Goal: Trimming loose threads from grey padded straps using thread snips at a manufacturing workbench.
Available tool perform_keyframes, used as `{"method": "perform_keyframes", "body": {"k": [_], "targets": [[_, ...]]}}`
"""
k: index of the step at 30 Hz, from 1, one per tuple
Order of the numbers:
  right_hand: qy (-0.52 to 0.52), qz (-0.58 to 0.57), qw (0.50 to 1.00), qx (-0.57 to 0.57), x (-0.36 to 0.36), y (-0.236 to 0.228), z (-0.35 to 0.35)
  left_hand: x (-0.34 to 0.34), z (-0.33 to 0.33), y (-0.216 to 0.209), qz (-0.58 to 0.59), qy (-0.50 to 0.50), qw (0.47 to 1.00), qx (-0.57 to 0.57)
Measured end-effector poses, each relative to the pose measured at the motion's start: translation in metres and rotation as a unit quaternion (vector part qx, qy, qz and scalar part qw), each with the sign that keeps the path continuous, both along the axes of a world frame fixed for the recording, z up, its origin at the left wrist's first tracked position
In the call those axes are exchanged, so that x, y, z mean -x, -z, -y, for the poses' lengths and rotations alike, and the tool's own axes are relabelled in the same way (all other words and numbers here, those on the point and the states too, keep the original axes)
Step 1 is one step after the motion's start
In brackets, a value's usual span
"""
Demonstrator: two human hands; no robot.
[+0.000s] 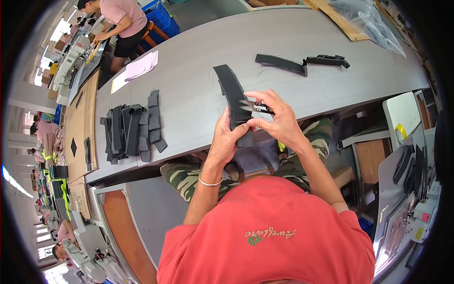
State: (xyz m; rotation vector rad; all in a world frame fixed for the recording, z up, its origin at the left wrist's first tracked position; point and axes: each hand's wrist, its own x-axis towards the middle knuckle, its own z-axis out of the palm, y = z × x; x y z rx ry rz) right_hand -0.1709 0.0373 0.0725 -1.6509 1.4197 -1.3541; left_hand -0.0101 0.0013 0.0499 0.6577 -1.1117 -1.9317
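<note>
A long black fabric strip is held up over the table's near edge, slanting away from me. My left hand grips its lower part between thumb and fingers. In my right hand is a pair of thread snips, blades pointing left across the strip's edge. The right thumb lies close to the left thumb at the strip. A pile of similar black strips lies on the table to the left. Two more black pieces lie at the far right, loose threads beside them.
The grey table curves in front of me. Pink cloth and paper lie at its left end, cardboard and clear plastic at the far right. A person in pink works at a sewing machine. More black strips lie at right.
</note>
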Motion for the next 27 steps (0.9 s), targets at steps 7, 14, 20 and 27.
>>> {"method": "perform_keyframes", "body": {"k": [7, 14, 20, 27], "targets": [[-0.013, 0.012, 0.999, -0.027, 0.003, 0.016, 0.006, -0.004, 0.007, 0.003, -0.013, 0.081, 0.997, 0.003], [0.044, 0.196, 0.978, -0.045, 0.010, 0.015, 0.014, -0.007, 0.002, 0.005, 0.012, 0.056, 0.998, -0.028], [-0.029, 0.519, 0.839, -0.160, 0.014, 0.020, 0.018, -0.014, 0.011, 0.000, 0.245, -0.070, 0.889, 0.379], [0.045, 0.175, 0.981, -0.075, 0.023, 0.031, 0.025, -0.016, 0.008, 0.002, 0.107, 0.032, 0.978, 0.178]]}}
